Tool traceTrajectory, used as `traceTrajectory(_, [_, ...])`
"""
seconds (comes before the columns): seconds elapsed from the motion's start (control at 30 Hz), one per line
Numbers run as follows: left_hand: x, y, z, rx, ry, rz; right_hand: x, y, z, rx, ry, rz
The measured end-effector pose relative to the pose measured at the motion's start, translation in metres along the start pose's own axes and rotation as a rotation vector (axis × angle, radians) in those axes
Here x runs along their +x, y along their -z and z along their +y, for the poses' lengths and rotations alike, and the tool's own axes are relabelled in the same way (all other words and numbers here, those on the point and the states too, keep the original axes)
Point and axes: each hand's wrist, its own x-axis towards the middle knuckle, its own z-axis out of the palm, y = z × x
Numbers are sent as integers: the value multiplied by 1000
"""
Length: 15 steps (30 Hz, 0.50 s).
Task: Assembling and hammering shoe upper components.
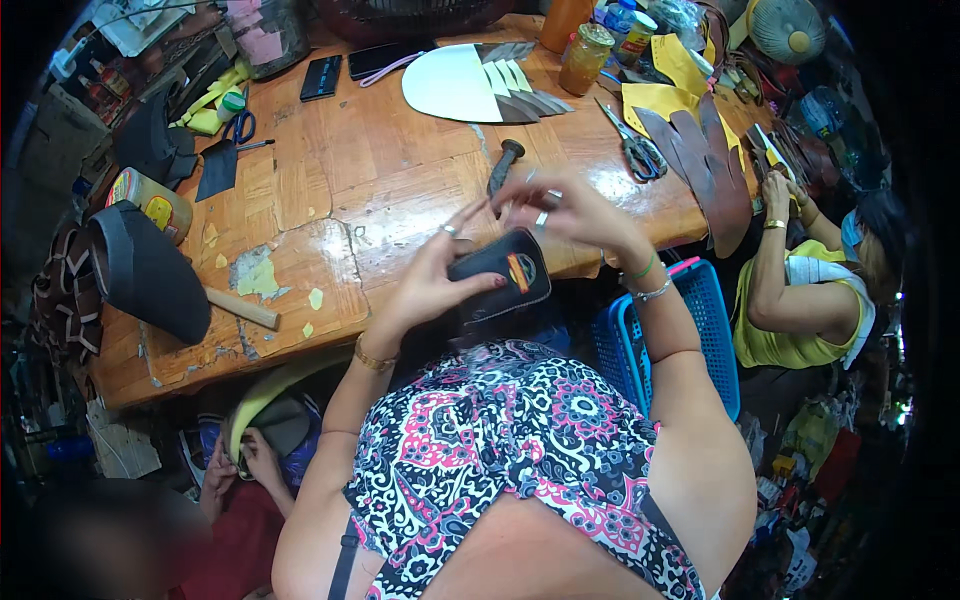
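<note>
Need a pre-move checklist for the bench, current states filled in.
1. Black stitched piece held: ok, left hand has its thumb across the face.
2. Right hand holding anything: cannot tell, fingers blurred.
3. Dark round-headed tool well away from the hands: not ok, it lies just beyond the fingers.
4. Scissors clear of both hands: ok, on the table to their right.
5. Co-workers' hands out of the work area: ok, both people are off to the sides.
</note>
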Motion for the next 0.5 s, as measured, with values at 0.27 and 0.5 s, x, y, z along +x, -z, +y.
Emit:
traceTrajectory(0.27, [-5,41,-22,-561,-83,299,-67,103,159,-1108,-492,679])
traceTrajectory(0.5, [6,49,-12,-454,-241,362,-62,100,131,-932,-444,646])
